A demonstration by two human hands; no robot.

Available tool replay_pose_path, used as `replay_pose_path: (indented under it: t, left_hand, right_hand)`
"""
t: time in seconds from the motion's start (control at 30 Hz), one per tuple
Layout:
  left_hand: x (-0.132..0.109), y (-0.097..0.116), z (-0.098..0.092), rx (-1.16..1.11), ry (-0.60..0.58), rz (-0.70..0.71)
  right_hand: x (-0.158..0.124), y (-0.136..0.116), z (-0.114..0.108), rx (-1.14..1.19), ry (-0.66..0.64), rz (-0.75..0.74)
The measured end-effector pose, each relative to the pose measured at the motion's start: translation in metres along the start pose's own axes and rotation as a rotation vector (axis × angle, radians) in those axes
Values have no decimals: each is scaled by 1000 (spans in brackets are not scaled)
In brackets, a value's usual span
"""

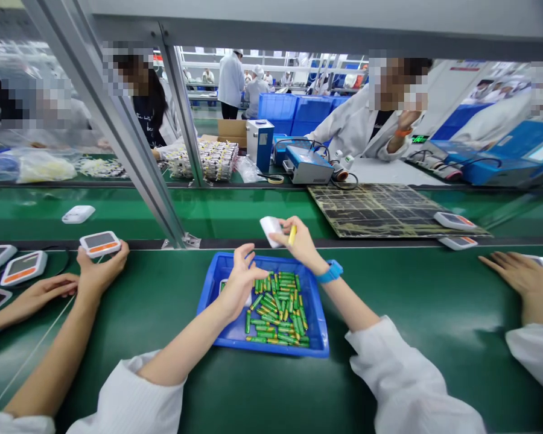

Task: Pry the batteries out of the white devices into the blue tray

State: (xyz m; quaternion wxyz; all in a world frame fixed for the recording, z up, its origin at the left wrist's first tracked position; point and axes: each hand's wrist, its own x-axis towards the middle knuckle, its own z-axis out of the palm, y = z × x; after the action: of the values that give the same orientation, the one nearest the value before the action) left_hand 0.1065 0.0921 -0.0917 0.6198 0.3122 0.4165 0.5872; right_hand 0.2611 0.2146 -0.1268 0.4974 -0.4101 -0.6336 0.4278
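My right hand point(298, 241) is raised above the far rim of a blue tray point(319, 337), closed on a small white device point(270, 231) and a yellow battery point(292, 235). A blue band point(330, 272) sits on that wrist. My left hand point(239, 283) hovers over the tray's left half with its fingers curled and apart, holding nothing that I can see. Several green and yellow batteries point(278, 313) lie loose in the tray. A white piece shows in the tray beneath my left hand.
A co-worker's hand point(100, 265) at left holds a white and orange device point(100, 243); more such devices point(22, 267) lie beside it. Another person's hand point(516, 271) rests flat at right. A dark board point(380, 211) with two devices lies on the green belt behind. People work opposite.
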Motion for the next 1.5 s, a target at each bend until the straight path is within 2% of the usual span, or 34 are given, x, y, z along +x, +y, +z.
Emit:
replay_pose_path:
  t: [0.1,0.17,0.27,0.4,0.5,0.57,0.7,0.87,1.17,1.37,1.5]
  left_hand:
    - [-2,-4,-6,321,-131,27]
    - [-6,-2,-10,566,-177,56]
    - [-13,10,-17,935,-199,70]
    - [-16,22,-28,1282,-373,72]
    - [-13,19,-35,1476,-477,-24]
    - [-10,14,-37,1579,-499,-78]
    - [-2,8,-40,1703,-468,-130]
    - [4,6,-42,1696,-437,-135]
    - [6,3,-42,1766,-388,-115]
    - [18,5,-51,1870,-467,-67]
    - [34,-2,-65,1885,-546,66]
  right_hand:
    - [51,41,-24,-442,215,23]
    - [74,65,-36,-636,276,58]
    - [94,91,-48,-711,312,67]
    - [103,110,-50,-769,324,81]
    - [103,117,-48,-792,321,83]
    - [102,117,-47,-793,321,64]
    - [96,110,-50,-758,393,0]
    - [81,99,-53,-672,485,-73]
    - [32,78,-33,-445,453,-82]
    - [-12,58,-27,-274,511,-16]
    - [-41,52,-27,-164,585,46]
